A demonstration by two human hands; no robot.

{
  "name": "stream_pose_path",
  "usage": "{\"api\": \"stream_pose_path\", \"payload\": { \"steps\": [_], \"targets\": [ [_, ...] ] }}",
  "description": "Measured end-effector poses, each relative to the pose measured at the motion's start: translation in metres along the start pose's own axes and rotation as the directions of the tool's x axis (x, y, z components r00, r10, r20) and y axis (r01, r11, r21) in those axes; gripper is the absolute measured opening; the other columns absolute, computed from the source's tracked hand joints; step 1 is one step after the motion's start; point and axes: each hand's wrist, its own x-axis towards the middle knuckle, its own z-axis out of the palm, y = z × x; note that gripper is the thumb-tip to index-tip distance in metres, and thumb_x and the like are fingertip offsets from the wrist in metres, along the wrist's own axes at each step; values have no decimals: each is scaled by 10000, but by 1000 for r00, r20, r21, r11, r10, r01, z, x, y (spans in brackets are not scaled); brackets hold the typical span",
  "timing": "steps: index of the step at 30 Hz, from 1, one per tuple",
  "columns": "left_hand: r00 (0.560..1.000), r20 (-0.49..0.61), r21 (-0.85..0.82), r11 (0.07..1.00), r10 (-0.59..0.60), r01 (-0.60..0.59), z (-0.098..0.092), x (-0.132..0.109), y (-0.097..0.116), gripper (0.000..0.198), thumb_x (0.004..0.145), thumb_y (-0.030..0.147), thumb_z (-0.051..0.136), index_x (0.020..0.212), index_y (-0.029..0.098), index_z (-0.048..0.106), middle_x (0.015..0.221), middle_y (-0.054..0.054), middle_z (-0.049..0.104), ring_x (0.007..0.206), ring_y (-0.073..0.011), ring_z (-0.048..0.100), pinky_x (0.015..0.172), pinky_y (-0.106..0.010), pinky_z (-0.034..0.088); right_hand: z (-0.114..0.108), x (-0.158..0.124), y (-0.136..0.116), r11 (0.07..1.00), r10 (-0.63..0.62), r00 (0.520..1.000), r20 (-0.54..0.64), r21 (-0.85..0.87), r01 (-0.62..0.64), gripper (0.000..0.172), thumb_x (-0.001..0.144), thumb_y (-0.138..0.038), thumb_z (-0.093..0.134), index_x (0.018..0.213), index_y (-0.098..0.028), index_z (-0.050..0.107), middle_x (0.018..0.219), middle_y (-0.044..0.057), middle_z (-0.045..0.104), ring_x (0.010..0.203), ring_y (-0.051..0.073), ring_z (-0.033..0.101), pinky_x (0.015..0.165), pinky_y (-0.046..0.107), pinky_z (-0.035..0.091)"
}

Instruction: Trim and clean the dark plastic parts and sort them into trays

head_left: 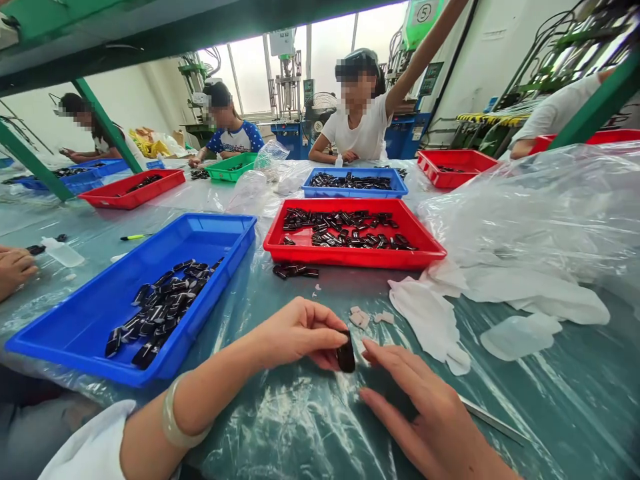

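Note:
Between the thumb and fingers of my left hand [305,337] is a small glossy black plastic piece [345,353], held upright over the table. My right hand [425,400] is just to its right, thumb and fingers apart, with nothing visible in them. Small pale scraps [360,317] lie on the table beyond the piece. A thin metal tool [495,421] rests partly behind my right hand. Similar black pieces fill part of the red tray [355,257] ahead, and a few lie in front of it. More are heaped in the blue tray [75,363] at left.
White cloths [430,320] and a translucent bottle [520,337] lie at right, beside a large plastic sheet [550,213]. Another blue tray [355,193] stands behind the red one. Co-workers sit across the table; another person's hand [15,270] shows at far left. A green beam [175,50] crosses overhead.

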Motion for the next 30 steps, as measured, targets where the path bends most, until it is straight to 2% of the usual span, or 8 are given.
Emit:
{"api": "stream_pose_path", "payload": {
  "steps": [3, 9, 15, 23, 25, 27, 29, 30],
  "targets": [
    [992, 106, -210, 973, -72, 93, 7, 2, -6, 287, 695, 348, 659, 839, 111, 585, 677, -54, 655, 573, -120, 627, 529, -194, 488, -1, 0, -3, 994, 25, 999, 21, 102, -27, 470, 806, -202, 546, 1250, -173, 396, 907, 49, 630, 810, 142, 622, 695, 239, 542],
    [974, 194, -224, 961, -116, 159, 14, 9, -15, 307, 691, 372, 656, 818, 99, 593, 678, -54, 629, 529, -99, 601, 470, -164, 472, -1, 4, -7, 964, 48, 994, 100, 256, -72, 517, 737, -115, 625, 1207, -230, 443, 827, -9, 627, 712, 113, 608, 631, 214, 523],
    [977, 192, -231, 963, -96, 140, 16, 9, -15, 299, 714, 375, 634, 829, 99, 624, 746, -64, 635, 571, -90, 595, 509, -172, 492, -1, 6, -7, 941, 101, 984, 147, 306, -143, 535, 690, -84, 667, 1166, -241, 480, 781, -35, 616, 668, 104, 595, 599, 204, 507],
    [980, 159, -221, 963, -117, 151, 18, 7, -15, 323, 657, 388, 679, 760, 88, 617, 652, -44, 618, 526, -89, 592, 508, -171, 485, -5, 8, -9, 943, 95, 983, 160, 303, -140, 555, 703, -106, 663, 1192, -251, 444, 812, -36, 611, 688, 97, 590, 623, 193, 503],
    [984, 143, -228, 963, -111, 142, 19, 7, -17, 320, 675, 393, 665, 791, 103, 597, 667, -44, 629, 533, -108, 617, 483, -164, 472, -12, 8, -9, 957, 80, 991, 107, 268, -106, 534, 729, -132, 640, 1211, -226, 430, 864, -6, 604, 719, 105, 587, 654, 203, 508],
    [984, 137, -220, 965, -116, 145, 20, 7, -19, 315, 695, 393, 648, 826, 115, 579, 704, -52, 644, 559, -130, 642, 467, -156, 460, -23, 8, -8, 976, 110, 994, -27, 190, -103, 474, 776, -153, 587, 1220, -210, 431, 926, 28, 573, 758, 114, 574, 702, 229, 507],
    [981, 141, -206, 965, -133, 160, 21, 8, -19, 312, 704, 390, 640, 836, 118, 562, 726, -60, 653, 580, -141, 653, 466, -154, 457, -36, 4, 0, 979, 196, 952, -236, 101, -176, 455, 799, -168, 559, 1234, -222, 436, 1013, 58, 526, 824, 134, 557, 763, 281, 496],
    [980, 143, -202, 965, -140, 167, 21, 7, -20, 312, 705, 388, 639, 837, 119, 555, 731, -63, 655, 589, -145, 657, 471, -156, 459, -43, 1, 6, 970, 242, 900, -363, 77, -230, 483, 788, -190, 580, 1245, -234, 432, 1067, 73, 501, 871, 155, 548, 786, 314, 488]
  ]
}}
